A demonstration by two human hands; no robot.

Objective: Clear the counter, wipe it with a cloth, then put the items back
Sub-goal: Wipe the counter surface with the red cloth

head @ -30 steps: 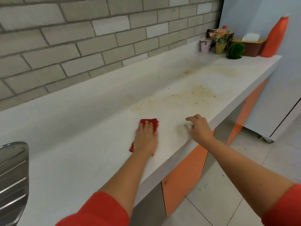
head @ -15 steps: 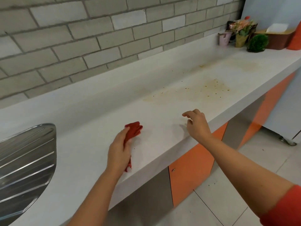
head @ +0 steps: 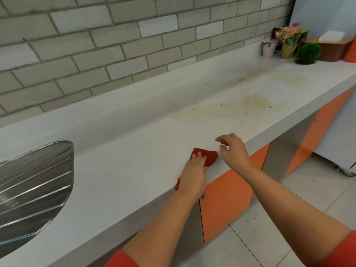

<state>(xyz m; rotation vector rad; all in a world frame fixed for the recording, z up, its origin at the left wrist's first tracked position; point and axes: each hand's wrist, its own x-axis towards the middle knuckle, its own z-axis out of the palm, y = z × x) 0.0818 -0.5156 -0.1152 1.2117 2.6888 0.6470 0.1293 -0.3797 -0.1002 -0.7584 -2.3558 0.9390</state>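
Note:
My left hand (head: 194,173) presses a red cloth (head: 209,156) flat on the white counter (head: 119,170), close to its front edge. One end of the cloth sticks out beside my wrist. Just to the right, my right hand (head: 234,151) hovers over the counter edge with loosely curled fingers and holds nothing. Brownish stains and crumbs (head: 250,105) mark the counter further right. The counter's items stand grouped at the far right end: a pink pot (head: 268,49), a flower pot (head: 289,43), a green ball plant (head: 308,53), a brown tissue box (head: 332,49) and part of an orange bottle (head: 352,52).
A steel sink drainboard (head: 34,185) is set into the counter at the left. A grey brick wall (head: 134,45) backs the counter. Orange cabinet doors (head: 225,205) sit below, and a white wheeled appliance (head: 339,143) stands on the tiled floor at the right.
My left hand swept the cloth left toward the sink, then back right, and now lies flat on it beside my right hand. The view turned left, so the drainboard shows more.

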